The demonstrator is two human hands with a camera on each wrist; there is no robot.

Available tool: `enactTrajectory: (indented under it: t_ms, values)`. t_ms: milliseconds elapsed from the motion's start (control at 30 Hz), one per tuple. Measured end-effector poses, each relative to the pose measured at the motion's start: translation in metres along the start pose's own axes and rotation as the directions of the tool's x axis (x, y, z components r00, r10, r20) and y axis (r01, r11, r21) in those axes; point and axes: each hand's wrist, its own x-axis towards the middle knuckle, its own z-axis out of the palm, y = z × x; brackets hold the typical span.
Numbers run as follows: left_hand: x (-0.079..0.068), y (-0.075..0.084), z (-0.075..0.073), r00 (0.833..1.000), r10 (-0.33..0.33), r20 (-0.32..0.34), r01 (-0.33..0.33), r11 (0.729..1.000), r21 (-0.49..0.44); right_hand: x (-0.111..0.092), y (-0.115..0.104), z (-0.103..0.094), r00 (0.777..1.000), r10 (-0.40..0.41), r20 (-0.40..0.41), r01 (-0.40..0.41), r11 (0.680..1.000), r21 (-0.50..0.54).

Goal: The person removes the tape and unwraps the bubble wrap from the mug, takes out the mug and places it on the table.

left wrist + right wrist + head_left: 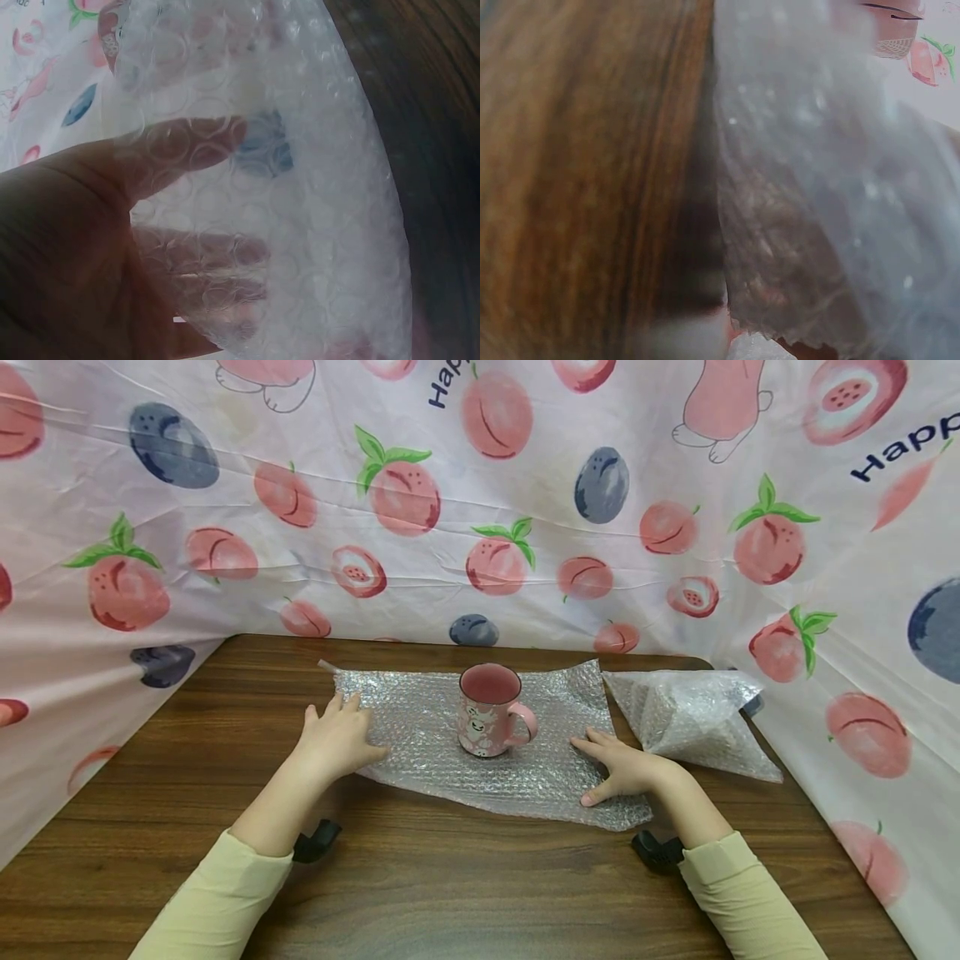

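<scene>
A pink mug (480, 724) with a white cartoon print stands upright on a flat sheet of bubble wrap (420, 718), its handle to the right. At the sheet's left edge is my left hand (335, 743), fingers spread. In the left wrist view its straight fingers show through the clear bubble wrap (330, 217). My right hand (626, 767) rests with spread fingers on the sheet's right part. Bubble wrap (780, 172) fills much of the blurred right wrist view and hides that hand; part of the mug (896, 31) shows at the top.
A bubble-wrapped bundle (690, 714) lies at the back right, beside the sheet. Everything sits on a dark wooden table (450, 877). A fruit-print cloth (525, 485) hangs behind and along both sides.
</scene>
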Motion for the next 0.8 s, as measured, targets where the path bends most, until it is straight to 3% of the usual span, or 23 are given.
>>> enactTrajectory:
  t_ms: [400, 800]
  values:
    - [0.005, -0.013, 0.009, 0.99, 0.018, 0.141, -0.008, 0.997, -0.077, 0.0, -0.001, 0.0, 1.0, -0.004, -0.004, 0.004, 1.0, -0.003]
    - [0.007, -0.02, 0.014, 0.974, 0.05, 0.219, -0.024, 0.993, -0.118, -0.001, -0.001, 0.0, 1.0, -0.007, -0.01, 0.007, 1.0, 0.002]
